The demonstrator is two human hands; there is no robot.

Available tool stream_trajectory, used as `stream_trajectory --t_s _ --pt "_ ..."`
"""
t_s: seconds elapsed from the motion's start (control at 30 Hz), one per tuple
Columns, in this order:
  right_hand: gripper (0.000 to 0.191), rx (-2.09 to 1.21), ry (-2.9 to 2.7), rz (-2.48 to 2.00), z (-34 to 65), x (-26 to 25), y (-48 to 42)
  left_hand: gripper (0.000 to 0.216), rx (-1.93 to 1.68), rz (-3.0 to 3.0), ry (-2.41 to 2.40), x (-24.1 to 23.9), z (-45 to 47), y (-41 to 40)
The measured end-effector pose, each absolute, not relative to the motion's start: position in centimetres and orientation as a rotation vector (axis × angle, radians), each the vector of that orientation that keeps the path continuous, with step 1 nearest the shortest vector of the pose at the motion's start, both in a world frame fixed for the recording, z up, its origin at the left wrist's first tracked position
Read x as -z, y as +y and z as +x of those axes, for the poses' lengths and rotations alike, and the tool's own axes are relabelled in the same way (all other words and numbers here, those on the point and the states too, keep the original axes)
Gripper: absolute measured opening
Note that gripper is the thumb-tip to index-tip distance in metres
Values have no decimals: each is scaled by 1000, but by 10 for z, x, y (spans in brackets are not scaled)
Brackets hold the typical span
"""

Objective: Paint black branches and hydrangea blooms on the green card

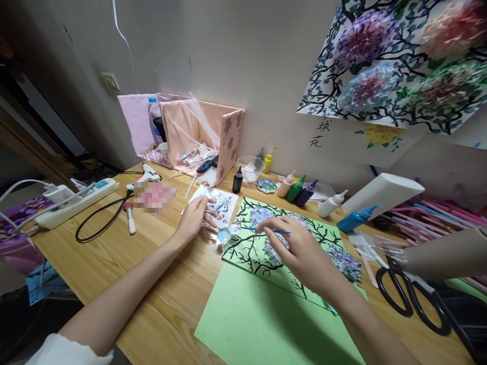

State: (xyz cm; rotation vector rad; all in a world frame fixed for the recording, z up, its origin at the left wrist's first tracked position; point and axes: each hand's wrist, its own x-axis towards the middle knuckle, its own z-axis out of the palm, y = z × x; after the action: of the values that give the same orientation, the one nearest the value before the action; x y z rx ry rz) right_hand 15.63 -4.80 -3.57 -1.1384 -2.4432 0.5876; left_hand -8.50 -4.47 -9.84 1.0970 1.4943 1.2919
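My right hand (294, 243) is closed in a pinch around a thin blue paintbrush (280, 231). Its tip points left, toward a clear plastic palette (209, 234) with light blue paint (223, 234) in one well. My left hand (198, 218) is at the palette's far left side, fingers apart and slightly bent; whether it presses on the palette is hard to see. Beneath that hand lies a paint-stained white sheet (230, 203). Under my right hand is a green painting (247, 248) of black branches with purple-blue flower clusters, partly hidden by the hand. It overlaps a plain green sheet (243, 314).
Paint bottles, including a black one (237, 181) and a blue one (355, 219), stand or lie behind the painting. Black-handled scissors (409, 291) lie at right. A glue gun (148, 174), its cable and a power strip (78, 203) are at left. A pink box (230, 137) stands against the wall.
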Motion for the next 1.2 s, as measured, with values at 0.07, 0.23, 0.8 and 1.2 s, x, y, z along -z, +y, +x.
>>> stream_trajectory --t_s 0.07,0.23,0.8,1.2 --pt "25 -622 -2466 -1125 157 36 -48 27 -1287 1097 1493 99 -84 -45" --pt "24 -577 -2440 -1103 155 37 -48 29 -1284 1096 1507 99 -85 -45" --pt "24 -657 -2487 -1042 153 35 -49 30 -1296 1109 1493 100 -86 -45" --pt "25 -656 -2464 -1033 153 32 -51 30 -1302 1089 1479 99 -89 -44"
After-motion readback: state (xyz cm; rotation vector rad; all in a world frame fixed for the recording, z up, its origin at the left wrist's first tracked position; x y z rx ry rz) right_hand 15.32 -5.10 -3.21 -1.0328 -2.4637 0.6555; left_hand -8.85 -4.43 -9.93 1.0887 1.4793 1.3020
